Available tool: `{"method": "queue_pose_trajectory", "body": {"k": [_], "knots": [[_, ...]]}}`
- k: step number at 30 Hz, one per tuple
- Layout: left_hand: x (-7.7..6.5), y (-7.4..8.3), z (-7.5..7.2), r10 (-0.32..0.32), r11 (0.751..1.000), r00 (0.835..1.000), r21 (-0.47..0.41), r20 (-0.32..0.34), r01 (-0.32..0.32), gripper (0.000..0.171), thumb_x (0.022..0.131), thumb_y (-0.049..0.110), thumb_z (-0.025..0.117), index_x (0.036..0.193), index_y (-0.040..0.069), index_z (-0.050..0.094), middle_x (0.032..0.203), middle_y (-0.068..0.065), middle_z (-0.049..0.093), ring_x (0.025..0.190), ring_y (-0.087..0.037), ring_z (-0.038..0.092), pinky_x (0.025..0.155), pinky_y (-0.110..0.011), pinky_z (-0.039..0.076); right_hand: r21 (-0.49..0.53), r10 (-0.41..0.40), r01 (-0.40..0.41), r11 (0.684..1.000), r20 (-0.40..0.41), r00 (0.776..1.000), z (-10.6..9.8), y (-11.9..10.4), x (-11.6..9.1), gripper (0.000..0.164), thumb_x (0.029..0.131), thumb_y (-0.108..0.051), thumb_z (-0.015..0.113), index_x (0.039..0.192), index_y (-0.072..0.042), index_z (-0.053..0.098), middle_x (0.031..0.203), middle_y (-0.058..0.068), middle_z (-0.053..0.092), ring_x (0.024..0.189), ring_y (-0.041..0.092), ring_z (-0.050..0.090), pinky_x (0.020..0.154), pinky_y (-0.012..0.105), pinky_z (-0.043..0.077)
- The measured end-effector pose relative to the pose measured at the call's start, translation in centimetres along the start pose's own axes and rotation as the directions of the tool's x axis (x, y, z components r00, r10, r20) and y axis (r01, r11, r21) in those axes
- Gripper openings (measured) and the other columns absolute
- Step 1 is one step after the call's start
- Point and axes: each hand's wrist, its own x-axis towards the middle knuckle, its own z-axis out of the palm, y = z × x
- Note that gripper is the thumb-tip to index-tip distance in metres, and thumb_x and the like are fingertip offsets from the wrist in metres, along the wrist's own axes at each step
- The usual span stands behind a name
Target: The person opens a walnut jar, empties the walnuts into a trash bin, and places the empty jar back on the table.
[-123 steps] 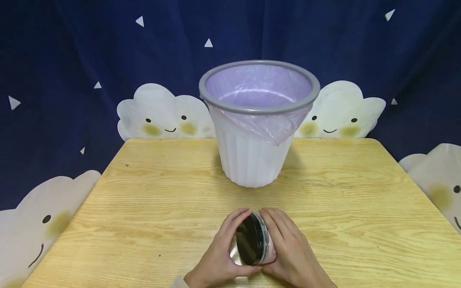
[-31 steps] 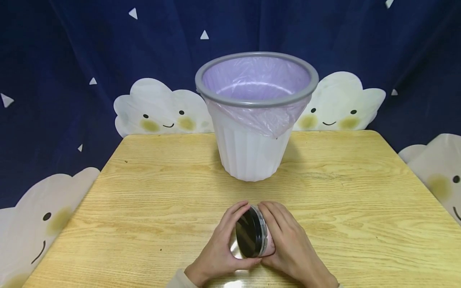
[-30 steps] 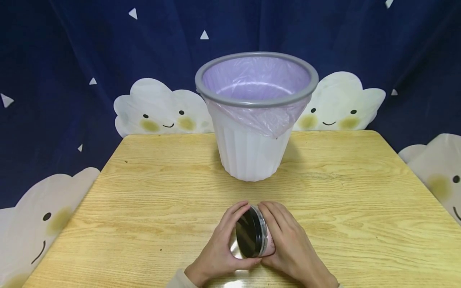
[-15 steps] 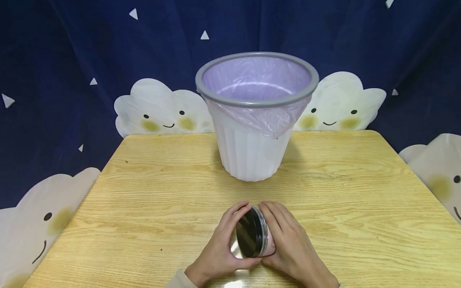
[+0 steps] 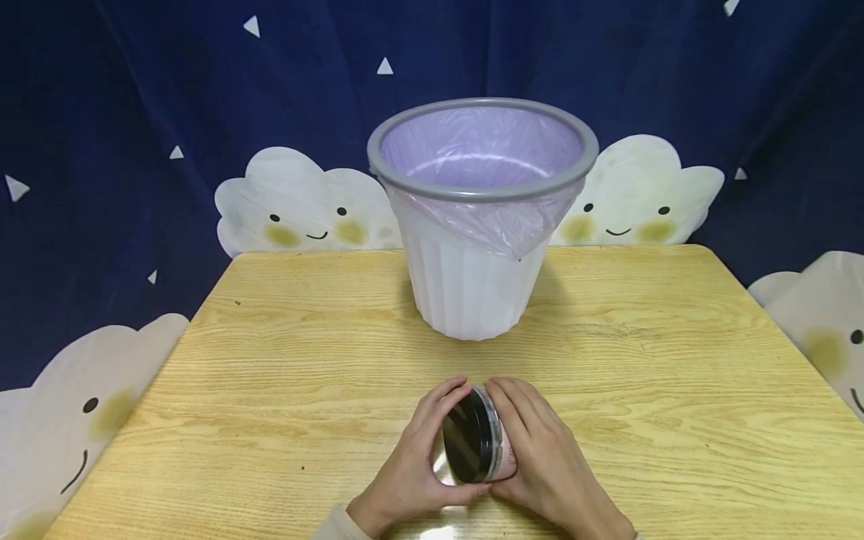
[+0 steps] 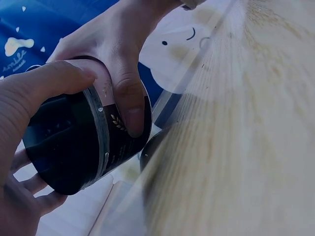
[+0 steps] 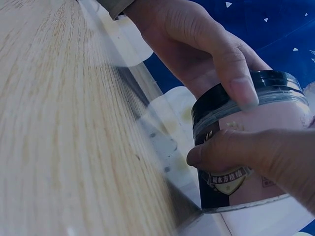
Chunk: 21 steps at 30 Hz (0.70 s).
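Observation:
Both hands hold a squat round jar (image 7: 256,123) close over the near part of the table. Its black lid (image 5: 466,439) faces left, so the jar lies tilted on its side in the head view. My left hand (image 5: 412,465) grips the lid's rim, thumb at the near side and fingers at the far side. Around the pink-and-black labelled body (image 6: 118,140), my right hand (image 5: 550,454) curls its fingers and thumb. A clear ring shows between lid and label. The jar's base is hidden behind the right hand in the head view.
A white ribbed bin (image 5: 472,289) with a grey rim (image 5: 482,193) and a purple liner bag (image 5: 499,225) stands upright beyond the hands. It is on the wooden table (image 5: 270,360). Behind hangs a dark blue curtain (image 5: 304,82) with smiling clouds.
Since about four seconds ago the head view has tipped slightly downward, so the scene sits higher. Over the last second, hands and jar look the same.

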Motion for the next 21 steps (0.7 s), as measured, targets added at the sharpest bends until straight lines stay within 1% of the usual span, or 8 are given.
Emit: {"method": "queue_pose_trajectory", "body": {"k": [4,10,16,21], "knots": [[0.22,-0.02,-0.06,-0.007,1.000,1.000,-0.007,-0.001,0.007,0.103,0.064,0.027,0.089,0.149,0.013,0.032,0.149,-0.010,0.032,0.134,-0.026,0.038,0.107,-0.045,0.038,-0.011,-0.009,0.009,1.000,-0.017,1.000,0.02,0.09,0.17,0.111,0.039,-0.036,0.089,0.134,0.004,0.047,0.128,0.016,0.054,0.119,0.031,0.049,0.113,0.032,0.025],[0.25,0.04,-0.17,-0.001,1.000,1.000,-0.005,0.002,0.001,0.104,0.063,0.026,0.089,0.149,0.011,0.031,0.150,-0.009,0.032,0.134,-0.027,0.038,0.107,-0.046,0.038,-0.034,-0.032,0.030,0.999,-0.065,0.997,0.02,0.06,0.34,0.113,0.035,-0.037,0.089,0.133,0.002,0.049,0.127,0.014,0.055,0.118,0.030,0.051,0.107,0.038,0.036],[0.04,-0.03,-0.09,-0.012,1.000,1.000,-0.007,-0.001,0.012,0.105,0.063,0.026,0.090,0.149,0.012,0.031,0.149,-0.010,0.033,0.134,-0.026,0.037,0.108,-0.045,0.037,-0.031,-0.026,0.024,0.999,-0.051,0.998,0.00,-0.08,0.20,0.112,0.037,-0.036,0.088,0.134,0.002,0.048,0.128,0.014,0.055,0.118,0.030,0.051,0.106,0.041,0.038],[-0.10,-0.16,-0.01,-0.008,1.000,0.999,-0.019,0.051,0.009,0.108,0.063,0.022,0.089,0.150,0.011,0.025,0.154,-0.012,0.024,0.139,-0.029,0.030,0.109,-0.048,0.035,-0.035,-0.028,0.026,0.999,-0.059,0.998,0.01,-0.11,0.17,0.114,0.036,-0.040,0.090,0.134,0.002,0.048,0.129,0.013,0.054,0.118,0.030,0.051,0.105,0.041,0.040]]}}
